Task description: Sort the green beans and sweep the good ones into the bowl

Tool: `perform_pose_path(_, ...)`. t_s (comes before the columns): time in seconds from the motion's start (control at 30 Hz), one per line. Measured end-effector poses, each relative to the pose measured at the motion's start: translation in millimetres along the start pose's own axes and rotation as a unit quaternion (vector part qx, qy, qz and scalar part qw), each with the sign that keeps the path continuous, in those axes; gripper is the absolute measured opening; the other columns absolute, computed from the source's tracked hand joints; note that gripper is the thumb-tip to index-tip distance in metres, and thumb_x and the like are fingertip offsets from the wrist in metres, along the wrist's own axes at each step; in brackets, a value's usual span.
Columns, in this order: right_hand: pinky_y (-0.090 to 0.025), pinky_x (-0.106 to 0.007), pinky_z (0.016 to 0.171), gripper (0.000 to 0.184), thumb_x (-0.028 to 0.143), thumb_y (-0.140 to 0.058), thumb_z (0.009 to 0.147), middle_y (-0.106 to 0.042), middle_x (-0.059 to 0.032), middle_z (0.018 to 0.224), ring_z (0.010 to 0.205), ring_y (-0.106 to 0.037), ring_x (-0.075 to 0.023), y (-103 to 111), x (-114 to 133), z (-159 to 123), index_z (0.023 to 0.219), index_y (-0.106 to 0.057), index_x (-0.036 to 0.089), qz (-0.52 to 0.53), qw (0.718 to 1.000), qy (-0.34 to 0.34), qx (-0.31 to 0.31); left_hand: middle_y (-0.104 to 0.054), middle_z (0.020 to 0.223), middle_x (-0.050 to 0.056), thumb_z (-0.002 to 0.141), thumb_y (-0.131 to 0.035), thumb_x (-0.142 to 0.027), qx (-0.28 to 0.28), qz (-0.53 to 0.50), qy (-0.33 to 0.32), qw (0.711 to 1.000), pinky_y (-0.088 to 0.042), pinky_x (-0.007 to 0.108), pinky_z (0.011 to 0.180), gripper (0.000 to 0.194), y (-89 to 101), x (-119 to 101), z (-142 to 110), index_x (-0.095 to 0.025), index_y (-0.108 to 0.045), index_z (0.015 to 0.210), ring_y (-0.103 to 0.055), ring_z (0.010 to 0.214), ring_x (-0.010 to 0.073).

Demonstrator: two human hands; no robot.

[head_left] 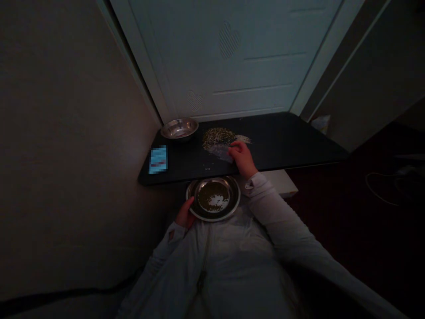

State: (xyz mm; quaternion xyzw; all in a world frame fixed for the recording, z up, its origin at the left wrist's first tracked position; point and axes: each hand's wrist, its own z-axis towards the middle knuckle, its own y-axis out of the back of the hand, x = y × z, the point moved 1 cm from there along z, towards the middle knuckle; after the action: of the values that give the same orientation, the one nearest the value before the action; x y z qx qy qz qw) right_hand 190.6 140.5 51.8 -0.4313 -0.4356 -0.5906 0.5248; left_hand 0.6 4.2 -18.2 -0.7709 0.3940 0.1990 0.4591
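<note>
Holding a metal bowl [235,197] of small green grains [206,191] at its eight o'clock edge with our left hand [186,215], we pinch a clear plastic sheet [219,152] in our right hand [243,159], at the bowl's one o'clock; at twelve, a mixed grain pile [218,135] lies on the table [285,139].

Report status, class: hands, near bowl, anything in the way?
Left hand holding near bowl. Right hand at clear plastic by pile, grip unclear. Green grains in near bowl. Second bowl left, blocking neither hand.

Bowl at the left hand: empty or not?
Not empty: small greenish grains cover much of the bottom of the bowl. Cannot tell how deep.
</note>
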Motion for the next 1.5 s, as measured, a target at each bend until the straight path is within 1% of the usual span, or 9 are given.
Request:
perform_pose_path(0.1,-0.035,-0.022,0.052,0.025,0.034,-0.045,0.068,-0.052,0.0019,0.064,0.053,-0.044,-0.0089,2,-2,3,0.089,-0.046,0.019,0.021,0.999,-0.001,-0.037,-0.069,0.084,0.006,0.069,-0.052,-0.031,0.000,-0.001,0.005,1.000,-0.033,0.035,0.096,0.021,-0.1,0,0,-0.018,-0.064,0.079,-0.047,0.109,0.0235)
perform_pose_path(0.2,-0.038,-0.022,0.056,0.023,0.034,-0.045,0.068,-0.055,-0.0001,0.069,0.058,-0.047,-0.0095,1,1,2,0.084,-0.050,0.017,0.017,1.000,-0.001,-0.017,-0.069,0.083,0.005,0.070,-0.051,-0.031,0.004,-0.003,0.006,1.000,-0.035,0.035,0.095,0.021,1.3,0,1,-0.018,-0.064,0.079,-0.049,0.107,0.0231)
perform_pose_path(0.4,-0.041,-0.026,0.068,0.021,0.030,-0.051,0.067,-0.062,-0.0023,0.078,0.072,-0.054,-0.0127,-13,13,-18,0.079,-0.061,0.016,-0.061,0.992,0.035,0.100,-0.070,0.080,0.004,0.070,-0.051,-0.029,-0.022,-0.012,0.013,1.000,-0.035,0.034,0.095,0.018,3.4,0,1,-0.017,-0.064,0.077,-0.050,0.106,0.0222)
perform_pose_path(0.5,-0.040,-0.026,0.072,0.022,0.029,-0.049,0.071,-0.063,-0.0028,0.083,0.076,-0.055,-0.0130,-26,18,-31,0.084,-0.063,0.018,-0.126,0.973,0.089,0.174,-0.069,0.084,0.005,0.071,-0.051,-0.029,-0.009,-0.017,0.018,1.000,-0.034,0.034,0.096,0.021,0.9,-1,0,-0.016,-0.064,0.080,-0.050,0.107,0.0224)
perform_pose_path(0.6,-0.040,-0.026,0.072,0.023,0.028,-0.047,0.073,-0.064,-0.0028,0.087,0.076,-0.056,-0.0132,-35,19,-37,0.088,-0.063,0.019,-0.192,0.953,0.119,0.200,-0.069,0.087,0.006,0.071,-0.051,-0.029,-0.003,-0.019,0.019,1.000,-0.033,0.035,0.096,0.024,-1.4,-1,-1,-0.015,-0.063,0.085,-0.049,0.108,0.0227)
perform_pose_path(0.8,-0.041,-0.025,0.071,0.025,0.025,-0.047,0.073,-0.065,-0.0023,0.086,0.076,-0.057,-0.0133,-32,17,-34,0.092,-0.063,0.020,-0.300,0.936,0.099,0.156,-0.068,0.089,0.007,0.072,-0.050,-0.028,-0.007,-0.026,0.016,1.000,-0.033,0.034,0.096,0.024,-2.1,-2,-3,-0.013,-0.063,0.084,-0.049,0.108,0.0219)
perform_pose_path(1.23,-0.041,-0.024,0.065,0.026,0.027,-0.046,0.072,-0.065,-0.0030,0.080,0.071,-0.057,-0.0144,29,8,-12,0.089,-0.063,0.019,-0.374,0.923,0.055,0.067,-0.070,0.082,0.005,0.073,-0.048,-0.025,-0.034,-0.024,0.015,0.999,-0.034,0.033,0.096,0.020,1.8,-3,-2,-0.015,-0.063,0.082,-0.051,0.106,0.0214)
perform_pose_path(1.37,-0.041,-0.025,0.066,0.025,0.026,-0.047,0.071,-0.065,-0.0038,0.082,0.073,-0.057,-0.0152,39,4,-7,0.088,-0.063,0.018,-0.373,0.925,0.053,0.058,-0.070,0.079,0.006,0.072,-0.050,-0.026,-0.047,-0.020,0.019,0.999,-0.035,0.032,0.095,0.019,4.2,-3,0,-0.015,-0.063,0.078,-0.051,0.105,0.0215)
perform_pose_path(1.5,-0.042,-0.026,0.066,0.025,0.025,-0.047,0.070,-0.065,-0.0040,0.080,0.072,-0.058,-0.0151,44,-2,-2,0.088,-0.063,0.017,-0.320,0.945,0.042,0.048,-0.070,0.078,0.006,0.073,-0.049,-0.027,-0.026,-0.032,0.025,0.999,-0.034,0.033,0.095,0.019,6.1,-2,1,-0.016,-0.064,0.077,-0.051,0.105,0.0215)
